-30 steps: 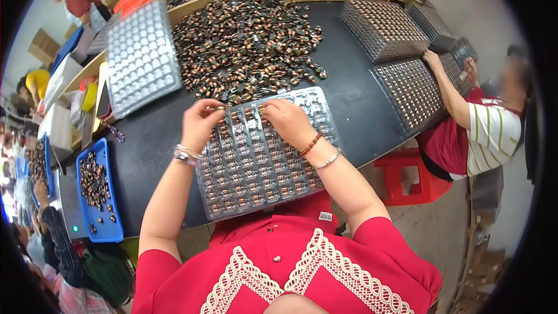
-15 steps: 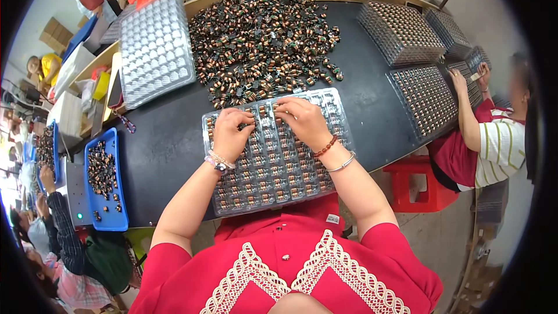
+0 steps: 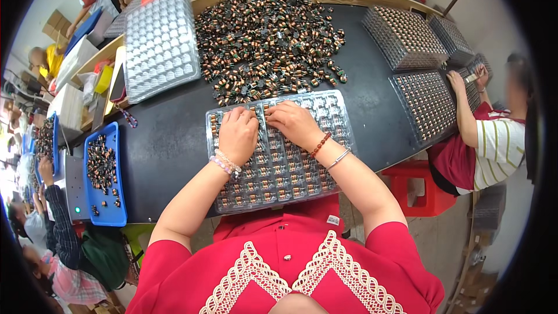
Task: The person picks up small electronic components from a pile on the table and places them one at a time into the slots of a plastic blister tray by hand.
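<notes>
A clear plastic tray [image 3: 350, 135] lies before me on the dark table, its pockets holding rows of small copper-wound coils [image 3: 281, 177]. Over its upper left part, my left hand [image 3: 237, 135] is closed, fingers bent down and held together; whatever they grip is hidden. Just beside it, my right hand [image 3: 293, 123] pinches over the tray's upper middle, its fingertips close to a coil in a pocket. I cannot make out what lies between them. Beyond the tray spreads a big heap of loose coils [image 3: 270, 40] with black bases.
An empty clear tray [image 3: 160, 52] leans at the left. A blue bin [image 3: 121, 197] of loose parts stands left of me. Filled trays [image 3: 427, 104] and a stack of them [image 3: 404, 35] are at the right, near a co-worker [image 3: 494, 134] and a red stool [image 3: 415, 192].
My left hand has shifted slightly right, its back now turned more upward. My right hand has moved a little left and down, closer to the left. The view has shifted slightly.
</notes>
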Motion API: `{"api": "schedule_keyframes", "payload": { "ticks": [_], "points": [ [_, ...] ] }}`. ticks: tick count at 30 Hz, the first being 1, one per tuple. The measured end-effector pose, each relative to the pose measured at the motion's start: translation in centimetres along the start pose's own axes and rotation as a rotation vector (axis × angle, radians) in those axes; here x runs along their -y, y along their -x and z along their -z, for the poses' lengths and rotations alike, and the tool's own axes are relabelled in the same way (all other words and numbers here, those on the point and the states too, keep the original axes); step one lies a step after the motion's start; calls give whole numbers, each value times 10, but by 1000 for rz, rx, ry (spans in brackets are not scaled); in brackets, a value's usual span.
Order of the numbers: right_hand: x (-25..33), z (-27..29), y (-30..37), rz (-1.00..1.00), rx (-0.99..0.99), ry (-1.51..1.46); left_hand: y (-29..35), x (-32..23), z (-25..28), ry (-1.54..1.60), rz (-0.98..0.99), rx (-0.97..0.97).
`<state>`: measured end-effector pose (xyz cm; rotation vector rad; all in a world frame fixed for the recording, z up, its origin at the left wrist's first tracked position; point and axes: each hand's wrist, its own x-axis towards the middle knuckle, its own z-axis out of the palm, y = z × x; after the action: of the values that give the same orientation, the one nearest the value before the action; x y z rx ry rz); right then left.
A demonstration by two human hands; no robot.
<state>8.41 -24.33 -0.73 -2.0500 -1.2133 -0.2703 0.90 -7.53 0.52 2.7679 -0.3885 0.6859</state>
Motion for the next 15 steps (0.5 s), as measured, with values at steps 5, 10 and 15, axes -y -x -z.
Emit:
{"api": "schedule_keyframes", "payload": {
  "ticks": [5,10,15],
  "points": [
    [4,1,4,-13,4,57,0,4,-6,227,256,1],
    [-18,5,8,-262,-30,-324,-7,15,3,95,-27,22],
    [-32,19,-41,-480,-108,-393,-16,89,18,193,455,-131]
  ]
}}
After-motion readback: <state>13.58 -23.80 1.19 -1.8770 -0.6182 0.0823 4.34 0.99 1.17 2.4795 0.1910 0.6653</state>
